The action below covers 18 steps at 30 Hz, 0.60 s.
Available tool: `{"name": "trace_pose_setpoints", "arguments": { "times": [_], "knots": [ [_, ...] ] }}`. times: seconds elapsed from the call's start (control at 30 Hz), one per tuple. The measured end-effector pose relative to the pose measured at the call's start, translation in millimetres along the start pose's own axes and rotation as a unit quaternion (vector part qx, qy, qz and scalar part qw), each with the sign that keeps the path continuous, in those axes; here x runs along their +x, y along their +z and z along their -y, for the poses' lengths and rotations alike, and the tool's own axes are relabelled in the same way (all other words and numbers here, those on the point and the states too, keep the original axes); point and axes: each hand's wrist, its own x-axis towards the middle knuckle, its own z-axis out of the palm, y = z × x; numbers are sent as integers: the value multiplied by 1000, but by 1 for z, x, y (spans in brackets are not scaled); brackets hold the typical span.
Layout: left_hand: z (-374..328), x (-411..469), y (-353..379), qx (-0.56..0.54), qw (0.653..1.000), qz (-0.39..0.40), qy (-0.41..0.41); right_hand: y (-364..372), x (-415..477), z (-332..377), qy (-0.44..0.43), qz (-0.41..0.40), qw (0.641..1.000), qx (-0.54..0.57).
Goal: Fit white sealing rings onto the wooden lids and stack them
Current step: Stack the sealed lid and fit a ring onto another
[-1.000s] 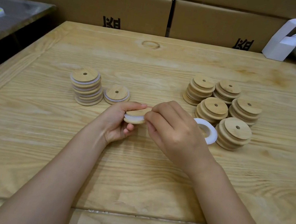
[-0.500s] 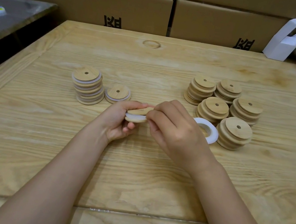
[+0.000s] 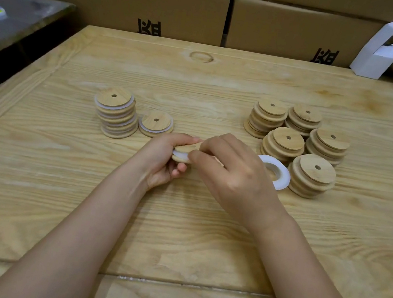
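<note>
Two hands on one part: left hand (image 3: 163,159) grips the wooden lid (image 3: 194,146) by its edge, thumb on top and fingers curled under, low over the desk (image 3: 176,236) near its centre. Right hand (image 3: 232,177) pinches at the lid's right rim, where the white sealing ring (image 3: 179,153) shows in the groove. My read: the left acts as a fixture while the right works the ring round until seated. Loose rings (image 3: 281,174) lie just right of the right hand, beside the nearest of five bare-lid stacks (image 3: 313,175), so feed stock sits on the working side. Ringed lids go left: tall stack (image 3: 116,113) and short stack (image 3: 156,124), side by side just beyond the left hand, a short reach for drop-off.
</note>
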Motion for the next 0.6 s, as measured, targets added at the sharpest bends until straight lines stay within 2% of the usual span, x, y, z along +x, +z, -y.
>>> {"name": "trace_pose_setpoints", "arguments": {
  "times": [0.13,0.33,0.6],
  "knots": [
    [2,1,1,0,1000,4,15,3,1,4,1,14,1000,12],
    [2,1,1,9,999,3,32,5,-1,4,50,56,997,36],
    [3,0,-4,-5,998,47,38,5,-2,3,74,15,995,69]
  ]
}}
